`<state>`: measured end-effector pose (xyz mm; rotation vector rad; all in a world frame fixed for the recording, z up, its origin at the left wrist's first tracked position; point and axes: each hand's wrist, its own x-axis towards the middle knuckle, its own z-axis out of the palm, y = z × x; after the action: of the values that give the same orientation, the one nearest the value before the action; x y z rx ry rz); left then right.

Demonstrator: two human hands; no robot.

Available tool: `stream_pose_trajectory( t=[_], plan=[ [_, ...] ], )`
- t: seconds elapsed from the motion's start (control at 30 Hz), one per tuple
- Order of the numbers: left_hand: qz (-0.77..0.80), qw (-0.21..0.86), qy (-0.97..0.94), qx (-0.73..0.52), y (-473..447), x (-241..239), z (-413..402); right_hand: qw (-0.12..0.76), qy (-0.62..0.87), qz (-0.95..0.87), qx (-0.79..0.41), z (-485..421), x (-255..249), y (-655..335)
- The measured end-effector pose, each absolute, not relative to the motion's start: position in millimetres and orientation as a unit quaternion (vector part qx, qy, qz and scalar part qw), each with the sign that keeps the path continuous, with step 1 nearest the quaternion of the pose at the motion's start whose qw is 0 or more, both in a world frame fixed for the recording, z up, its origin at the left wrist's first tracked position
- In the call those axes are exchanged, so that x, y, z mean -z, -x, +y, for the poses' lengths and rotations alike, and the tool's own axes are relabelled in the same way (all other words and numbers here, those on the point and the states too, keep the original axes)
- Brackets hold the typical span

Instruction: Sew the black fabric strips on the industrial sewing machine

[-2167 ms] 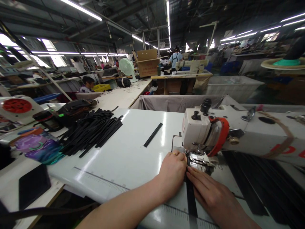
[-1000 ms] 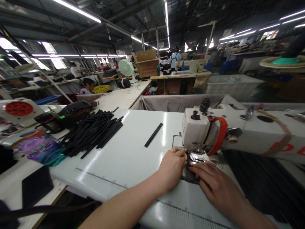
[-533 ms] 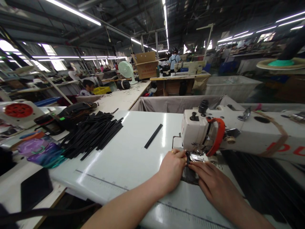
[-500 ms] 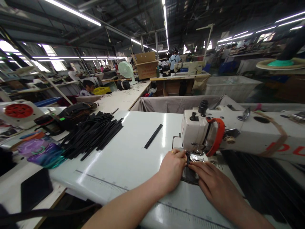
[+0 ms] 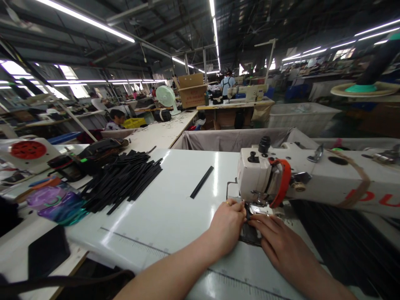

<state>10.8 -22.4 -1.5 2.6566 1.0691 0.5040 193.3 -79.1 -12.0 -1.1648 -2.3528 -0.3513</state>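
A white sewing machine with an orange band stands at the right of the pale table. Beside its needle area, my left hand is closed, its fingertips pinching a small black strip that is mostly hidden. Across from it lies my right hand, fingers stretched out and tips touching the strip's edge by the metal presser foot. Under the fingers a dark plate shows. Another black strip lies alone on the table, left of the machine.
A heap of black strips covers the table's left part, near a purple and teal pouch. Long black material lies below the machine arm. A ruler scale runs along the front edge. Behind stand a fan and a cardboard box.
The view has shifted slightly, so the table and hands appear a little lower. Both hands keep nearly the same place at the needle area.
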Motion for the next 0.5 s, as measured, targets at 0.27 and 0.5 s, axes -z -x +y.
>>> stream_pose_trajectory(
  t=[0.27,0.5],
  plan=[
    [0.491,0.046,-0.85,-0.188,25,-8,15,0.278,0.418,-0.855,0.128,-80,16,-198],
    [0.695,0.013,-0.71,-0.114,102,-17,44,0.294,0.396,-0.849,0.192,-78,12,-198]
  ],
)
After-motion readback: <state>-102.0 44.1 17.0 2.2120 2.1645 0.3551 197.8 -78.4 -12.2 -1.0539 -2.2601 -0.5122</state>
